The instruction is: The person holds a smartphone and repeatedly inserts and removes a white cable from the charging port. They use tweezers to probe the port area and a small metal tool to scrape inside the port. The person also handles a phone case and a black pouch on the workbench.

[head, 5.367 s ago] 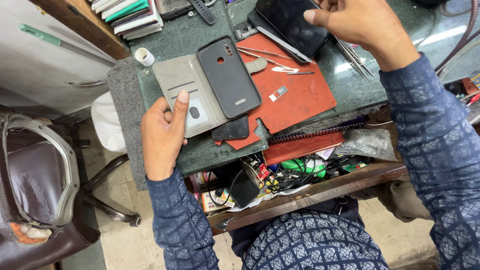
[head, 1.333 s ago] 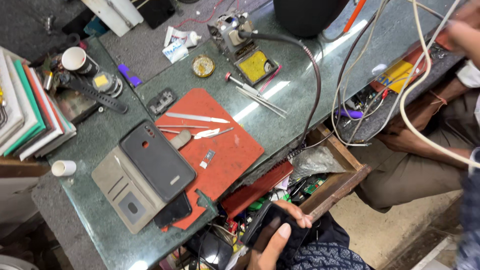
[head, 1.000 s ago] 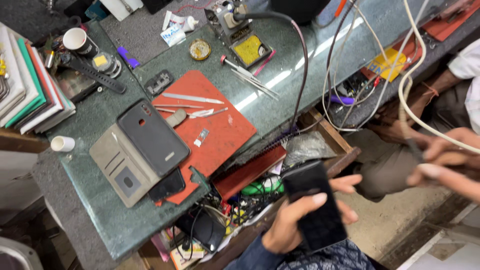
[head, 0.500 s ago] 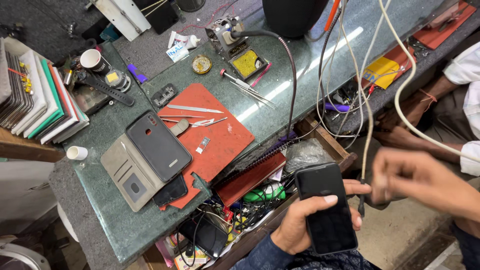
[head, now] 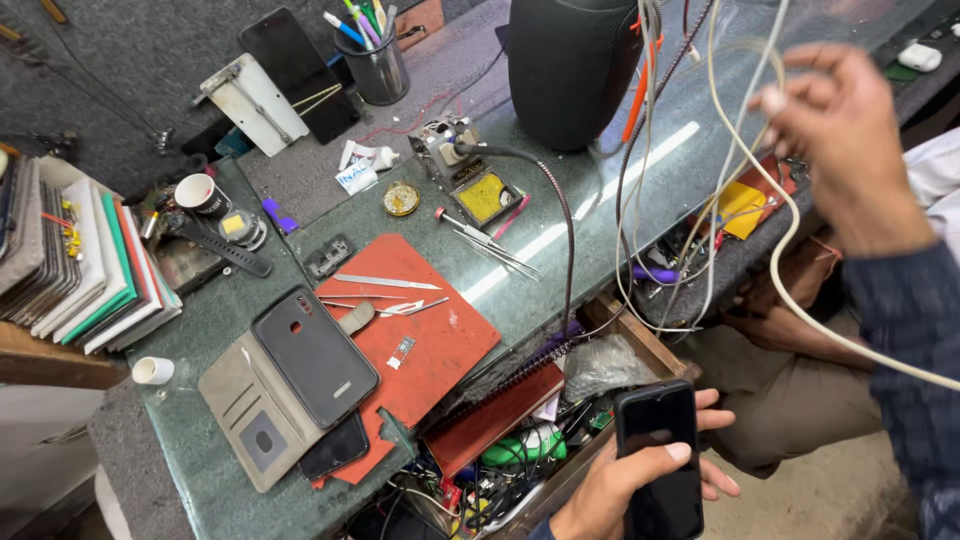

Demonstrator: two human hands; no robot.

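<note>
Left hand (head: 640, 480): nearest the camera, below the bench edge; fingers curled round a black phone (head: 660, 460), thumb laid across its dark glass. Half a second ago the phone sat in the same grip, so the hold is settled.
Right hand (head: 850, 140): raised at the right, fingertips pinched on the plug end of a white cable (head: 790, 290); a moment ago it hung lower and blurred, now it has come up with the cable. Judged: plug and phone are being brought toward each other, still well apart.
Drawer (head: 560, 440): open under the bench, stuffed with tangled wires and small parts, a crumpled clear bag on top.
Red mat (head: 440, 350): flat, rubbery, on the green stone bench; thin metal tweezers (head: 400, 308) and a slim blade lie on it.
Wallet case (head: 290, 385): grey, folded open, a second dark phone face-down on it, overlapping the mat's left edge.
Soldering stand (head: 470, 185): farther back, metal, with a yellow sponge.
Black speaker (head: 570, 70): tall, cloth-covered cylinder at the rear.
Pen cup (head: 380, 60): dark, holding coloured pens.
Stacked boxes (head: 80, 260): far left, flat, on edge.
</note>
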